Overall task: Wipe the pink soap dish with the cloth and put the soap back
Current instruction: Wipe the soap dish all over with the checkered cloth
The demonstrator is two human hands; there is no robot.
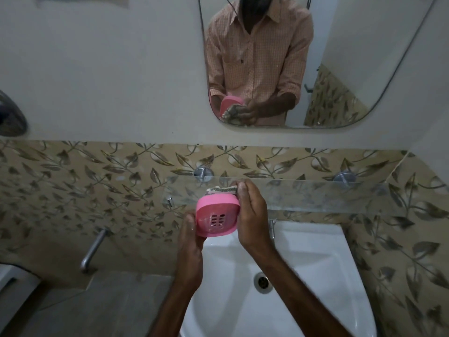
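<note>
- The left hand has its grip closed on the lower left edge of the pink soap dish, which is tilted up on edge over the sink with its slotted inside facing the camera.
- The right hand has its grip closed on the cloth, which is pressed to the dish's far top edge and back, just in front of the glass shelf.
- Done well, I judge this means bracing the dish firmly with the left while the cloth runs right round the rim and then into the drain slots (where residue likely gathers).
- The soap is nowhere in view, so replacing it comes later.
</note>
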